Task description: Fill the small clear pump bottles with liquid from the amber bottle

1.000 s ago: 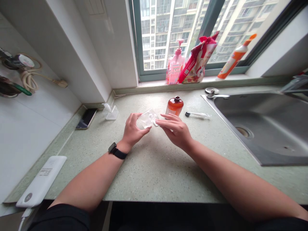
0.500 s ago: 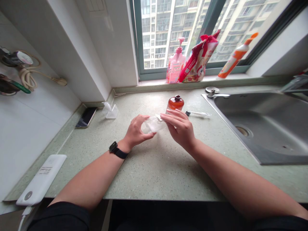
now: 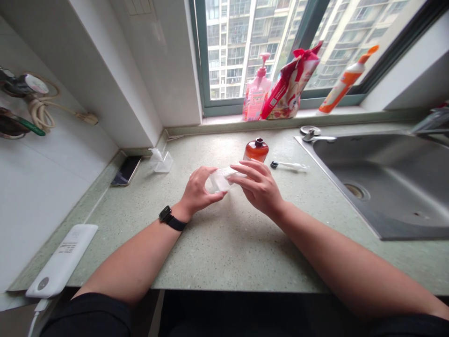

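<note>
My left hand (image 3: 199, 189) grips a small clear plastic container (image 3: 220, 180), thumb below and fingers above, over the counter. Across its right end lie the fingers of my right hand (image 3: 257, 185), slightly spread and bent, with the thumb hidden behind them. Something whitish and see-through shows under those fingers; whether it is part of the container cannot be made out. Just behind my right hand stands an amber bottle (image 3: 257, 150) with an uncapped dark neck. A pump top with a black collar (image 3: 274, 164) and pale tube lies to its right.
A clear square pump bottle (image 3: 163, 162) and a phone (image 3: 126, 171) are at the back left. A white power bank (image 3: 63, 260) sits by the front left edge. The steel sink (image 3: 372, 182) is to the right. A pink pump bottle (image 3: 257, 96), red bag (image 3: 293, 84) and orange-white bottle (image 3: 340, 89) line the sill.
My right fingers have shifted slightly left over the container and bent apart from their straighter pose. The container has turned a little in my left hand, which stays in place.
</note>
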Action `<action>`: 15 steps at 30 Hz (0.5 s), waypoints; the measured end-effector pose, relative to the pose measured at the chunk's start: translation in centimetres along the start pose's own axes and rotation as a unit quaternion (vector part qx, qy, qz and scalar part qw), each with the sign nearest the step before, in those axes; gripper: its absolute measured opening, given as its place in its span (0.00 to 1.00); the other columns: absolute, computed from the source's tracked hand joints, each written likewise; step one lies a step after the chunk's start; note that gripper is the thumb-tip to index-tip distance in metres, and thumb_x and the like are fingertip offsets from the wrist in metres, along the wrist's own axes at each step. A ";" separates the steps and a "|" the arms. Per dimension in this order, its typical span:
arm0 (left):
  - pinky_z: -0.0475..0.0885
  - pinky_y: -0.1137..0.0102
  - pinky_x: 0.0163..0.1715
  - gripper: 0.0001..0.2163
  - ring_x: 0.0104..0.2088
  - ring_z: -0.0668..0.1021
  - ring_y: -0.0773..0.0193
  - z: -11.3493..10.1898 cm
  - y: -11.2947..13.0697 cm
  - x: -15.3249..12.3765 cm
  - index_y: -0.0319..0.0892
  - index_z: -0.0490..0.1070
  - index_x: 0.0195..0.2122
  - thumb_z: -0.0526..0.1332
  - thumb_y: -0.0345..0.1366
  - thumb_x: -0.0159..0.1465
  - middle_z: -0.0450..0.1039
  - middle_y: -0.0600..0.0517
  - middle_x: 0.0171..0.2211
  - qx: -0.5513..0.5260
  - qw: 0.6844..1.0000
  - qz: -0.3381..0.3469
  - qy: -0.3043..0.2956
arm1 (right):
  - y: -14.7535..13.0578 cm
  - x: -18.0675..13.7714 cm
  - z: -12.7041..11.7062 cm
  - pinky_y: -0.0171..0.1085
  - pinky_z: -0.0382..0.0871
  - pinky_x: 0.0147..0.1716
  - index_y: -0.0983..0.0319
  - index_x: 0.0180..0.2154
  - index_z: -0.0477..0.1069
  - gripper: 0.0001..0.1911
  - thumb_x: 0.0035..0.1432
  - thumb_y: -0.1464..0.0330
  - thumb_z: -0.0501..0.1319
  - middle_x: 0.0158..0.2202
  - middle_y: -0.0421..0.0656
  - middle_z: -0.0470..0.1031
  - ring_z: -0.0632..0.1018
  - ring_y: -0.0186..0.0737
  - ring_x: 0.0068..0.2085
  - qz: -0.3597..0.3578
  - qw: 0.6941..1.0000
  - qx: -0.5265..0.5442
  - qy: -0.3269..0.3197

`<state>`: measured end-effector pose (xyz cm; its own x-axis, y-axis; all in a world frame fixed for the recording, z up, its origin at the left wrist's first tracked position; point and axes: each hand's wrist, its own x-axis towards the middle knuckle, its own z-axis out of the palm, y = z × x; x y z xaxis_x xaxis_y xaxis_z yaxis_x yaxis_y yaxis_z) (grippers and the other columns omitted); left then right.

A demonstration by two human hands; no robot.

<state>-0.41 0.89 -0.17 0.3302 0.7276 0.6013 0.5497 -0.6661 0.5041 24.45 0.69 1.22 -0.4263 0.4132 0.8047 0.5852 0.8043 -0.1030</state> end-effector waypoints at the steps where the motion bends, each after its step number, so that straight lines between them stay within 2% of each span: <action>1: 0.79 0.52 0.54 0.30 0.53 0.81 0.49 0.1 -0.1 0.0 0.47 0.71 0.60 0.78 0.45 0.60 0.78 0.45 0.52 -0.001 1.000 -0.003 0.001 | 0.0 0.0 0.1 0.53 0.75 0.64 0.49 0.50 0.83 0.15 0.71 0.73 0.63 0.60 0.39 0.83 0.79 0.47 0.63 0.001 1.000 -0.001 0.001; 6: 0.80 0.52 0.55 0.29 0.53 0.81 0.50 0.3 -0.3 -0.1 0.46 0.71 0.59 0.77 0.44 0.60 0.77 0.45 0.53 -0.011 1.000 -0.024 0.010 | -0.1 0.1 -0.1 0.53 0.77 0.61 0.49 0.49 0.84 0.15 0.71 0.74 0.63 0.58 0.43 0.82 0.78 0.48 0.63 0.015 0.999 0.024 0.023; 10: 0.81 0.53 0.55 0.30 0.53 0.82 0.51 0.2 -0.6 0.0 0.45 0.70 0.59 0.77 0.45 0.60 0.77 0.44 0.56 -0.027 0.995 -0.088 0.048 | -0.5 0.5 -0.6 0.50 0.79 0.55 0.49 0.48 0.84 0.14 0.71 0.72 0.62 0.46 0.44 0.83 0.81 0.46 0.53 0.067 0.994 0.058 0.063; 12: 0.81 0.54 0.54 0.30 0.52 0.82 0.51 0.1 -0.9 0.1 0.46 0.70 0.59 0.77 0.46 0.59 0.76 0.44 0.57 -0.032 0.990 -0.123 0.065 | -0.6 0.8 -0.7 0.47 0.80 0.50 0.51 0.48 0.83 0.12 0.73 0.70 0.61 0.41 0.42 0.82 0.82 0.43 0.46 0.110 0.988 0.101 0.039; 15: 0.82 0.53 0.53 0.29 0.53 0.83 0.50 0.0 -1.4 0.2 0.46 0.70 0.58 0.76 0.48 0.60 0.76 0.44 0.58 -0.040 0.984 -0.154 0.078 | -0.4 0.8 -0.6 0.41 0.79 0.42 0.55 0.47 0.83 0.11 0.74 0.67 0.60 0.39 0.42 0.84 0.83 0.39 0.40 0.148 0.964 0.208 -0.073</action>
<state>-1.17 1.99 -0.76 0.0329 0.8673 0.4967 0.5405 -0.4334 0.7211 24.24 0.42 2.22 -0.3937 0.6820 0.6164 0.3823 0.7313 -0.5649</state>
